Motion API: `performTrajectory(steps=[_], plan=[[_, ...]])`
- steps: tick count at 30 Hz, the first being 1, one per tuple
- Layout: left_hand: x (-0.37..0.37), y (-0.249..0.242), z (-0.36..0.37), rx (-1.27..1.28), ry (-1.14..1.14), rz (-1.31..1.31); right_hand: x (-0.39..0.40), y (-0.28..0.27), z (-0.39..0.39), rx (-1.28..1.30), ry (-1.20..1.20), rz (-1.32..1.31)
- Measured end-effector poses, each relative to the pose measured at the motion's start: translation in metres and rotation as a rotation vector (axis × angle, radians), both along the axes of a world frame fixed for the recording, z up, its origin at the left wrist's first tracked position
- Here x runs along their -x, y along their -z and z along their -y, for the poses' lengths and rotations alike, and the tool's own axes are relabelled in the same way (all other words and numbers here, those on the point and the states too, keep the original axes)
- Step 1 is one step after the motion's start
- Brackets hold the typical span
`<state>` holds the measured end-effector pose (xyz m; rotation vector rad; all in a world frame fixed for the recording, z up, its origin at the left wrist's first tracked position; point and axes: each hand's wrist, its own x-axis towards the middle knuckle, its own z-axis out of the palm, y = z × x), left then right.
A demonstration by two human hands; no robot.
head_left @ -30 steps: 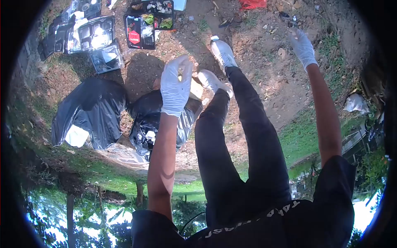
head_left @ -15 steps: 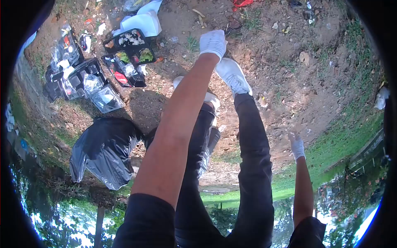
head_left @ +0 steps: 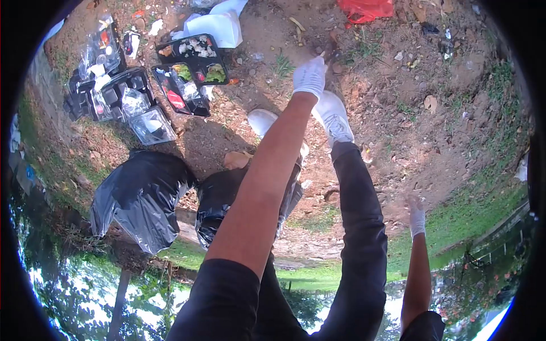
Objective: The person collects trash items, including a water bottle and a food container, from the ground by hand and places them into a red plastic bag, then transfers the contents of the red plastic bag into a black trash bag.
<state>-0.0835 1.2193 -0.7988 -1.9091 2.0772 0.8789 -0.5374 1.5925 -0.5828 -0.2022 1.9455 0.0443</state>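
My left hand [head_left: 310,78], in a white glove, reaches down to the soil just beyond the toe of a white shoe [head_left: 333,116]. Its fingers are pinched together near a small pale bit at their tips, too small to identify. Out at the right, my right hand [head_left: 417,216] hangs low in a pale glove, away from any object. Its dirt-coloured fingers look apart and blend with the ground, with nothing visible in them. A red plastic bag [head_left: 367,10] lies beyond my left hand at the top edge.
Black food trays [head_left: 220,59] with food scraps lie at the upper left, beside white paper [head_left: 213,28] and clear plastic containers [head_left: 152,126]. Below them sits a black garbage bag [head_left: 142,199], with another black bag [head_left: 219,199] near my left arm. Small litter dots the soil.
The view has shifted, so the trays and both hands appear farther right. More of the red bag and the second black bag shows. My left hand remains low near the shoe, fingers pinched.
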Motion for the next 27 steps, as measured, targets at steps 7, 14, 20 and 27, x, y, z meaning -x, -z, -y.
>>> performTrajectory(steps=[7, 14, 20, 27], plan=[[-0.120, -0.089, 0.001, -0.214, -0.346, 0.052, 0.014, 0.018, 0.122, 0.021, -0.133, -0.016], [-0.227, -0.141, 0.008, -0.132, -0.582, -0.002, -0.148, 0.033, 0.340, 0.326, -0.262, 0.158], [-0.239, -0.189, 0.011, -0.050, -1.043, -0.779, -0.455, -0.043, 0.456, 0.460, -0.292, 0.419], [-0.257, -0.236, 0.008, 0.101, -1.242, -1.033, -0.634, -0.050, 0.459, 0.494, 0.052, 0.614]])
